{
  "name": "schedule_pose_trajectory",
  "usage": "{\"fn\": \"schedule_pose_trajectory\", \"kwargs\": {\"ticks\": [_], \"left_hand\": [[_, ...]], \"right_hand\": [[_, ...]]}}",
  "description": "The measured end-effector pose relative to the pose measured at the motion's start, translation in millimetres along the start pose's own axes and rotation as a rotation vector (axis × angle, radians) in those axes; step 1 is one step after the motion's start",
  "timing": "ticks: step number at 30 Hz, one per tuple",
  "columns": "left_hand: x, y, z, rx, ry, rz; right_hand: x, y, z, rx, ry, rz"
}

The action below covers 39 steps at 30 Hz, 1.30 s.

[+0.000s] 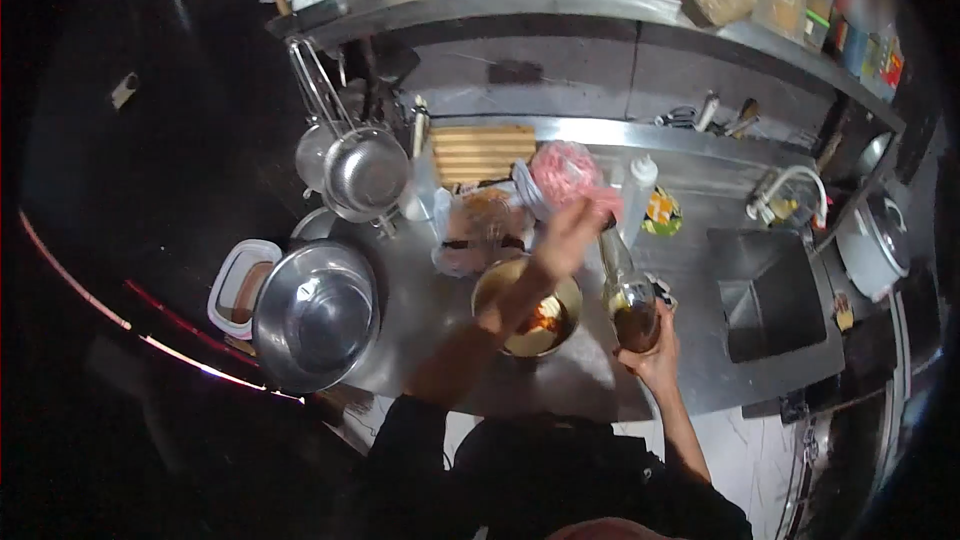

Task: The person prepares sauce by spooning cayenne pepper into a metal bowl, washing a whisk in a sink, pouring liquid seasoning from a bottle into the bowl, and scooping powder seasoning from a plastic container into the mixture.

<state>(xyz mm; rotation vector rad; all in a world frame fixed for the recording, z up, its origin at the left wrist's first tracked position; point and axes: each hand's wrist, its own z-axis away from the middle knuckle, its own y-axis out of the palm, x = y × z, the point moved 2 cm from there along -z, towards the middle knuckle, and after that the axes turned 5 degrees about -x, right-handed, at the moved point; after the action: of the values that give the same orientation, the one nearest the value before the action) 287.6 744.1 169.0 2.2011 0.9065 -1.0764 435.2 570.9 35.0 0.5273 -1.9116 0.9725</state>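
Observation:
My right hand is wrapped round the lower body of a glass bottle with dark liquid in it. The bottle leans, its dark-topped neck pointing away from me. My left hand reaches across a bowl to beside the bottle's top. Motion blurs its fingers, so whether they grip the top cannot be made out. White and orange-red food lies in the bowl, partly hidden under my left forearm. Just beyond my left hand is a pink plastic bag.
A large steel basin stands at the left, below hanging strainers. A slatted wooden board leans at the back near a filled plastic bag. A white squeeze bottle stands behind the glass bottle. Right are a sink and faucet.

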Motion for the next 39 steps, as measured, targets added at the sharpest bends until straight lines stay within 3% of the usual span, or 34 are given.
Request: {"fn": "schedule_pose_trajectory", "kwargs": {"ticks": [3, 7, 11, 14, 15, 18, 19, 25, 27, 30, 31, 34, 36, 38, 39], "left_hand": [[14.2, 29.5, -20.5, 0.014, -0.025, -0.280], [1.7, 53.5, -42.0, 0.165, 0.029, -0.023], [0.8, 62.3, -50.5, 0.283, -0.225, 0.130], [-36.6, 66.4, -42.8, 0.096, 0.017, -0.242], [-46.3, 58.2, -47.5, 0.142, 0.174, -0.447], [-82.8, 37.6, -47.3, 0.071, 0.456, -0.566], [-94.6, 25.4, -49.7, 0.099, 0.535, -0.727], [-186.3, -42.0, -81.5, -0.088, 0.678, -1.060], [-217.8, -81.0, -113.6, -0.224, 0.728, -1.034], [-277.6, -140.9, -174.5, -0.440, 0.793, -1.058], [-295.6, -166.0, -202.6, -0.518, 0.927, -1.200], [-339.2, -242.5, -286.5, -0.770, 1.219, -1.591], [-370.5, -269.6, -324.1, -0.761, 0.873, -1.635], [-382.8, -281.0, -347.3, -0.738, 0.730, -1.483], [-386.9, -286.4, -358.0, -0.725, 0.662, -1.408]], "right_hand": [[21.7, -16.0, -4.6, 0.012, -0.058, -0.027], [28.1, -40.8, -12.6, 0.305, 0.090, -0.427], [15.7, -38.1, -16.7, 0.442, 0.188, -0.644], [24.1, -22.9, -34.8, 0.171, 0.049, -0.506], [18.4, -18.0, -43.9, 0.161, 0.104, -0.484], [-30.0, 15.4, -80.8, 0.020, -0.003, -0.403], [-41.6, 31.2, -91.9, 0.006, -0.018, -0.504], [-65.3, 97.8, -128.8, -0.044, -0.152, -0.457], [-66.1, 115.3, -134.3, -0.036, -0.095, -0.538], [-86.4, 136.2, -140.6, -0.089, 0.003, -0.359], [-118.4, 150.9, -146.3, -0.152, -0.039, -0.282], [-104.7, 158.5, -141.7, -0.089, -0.045, -0.439], [-99.2, 160.2, -141.3, -0.109, 0.004, -0.357], [-95.1, 165.4, -137.9, -0.124, 0.061, -0.275], [-102.2, 168.3, -138.2, -0.075, 0.225, -0.330]]}}
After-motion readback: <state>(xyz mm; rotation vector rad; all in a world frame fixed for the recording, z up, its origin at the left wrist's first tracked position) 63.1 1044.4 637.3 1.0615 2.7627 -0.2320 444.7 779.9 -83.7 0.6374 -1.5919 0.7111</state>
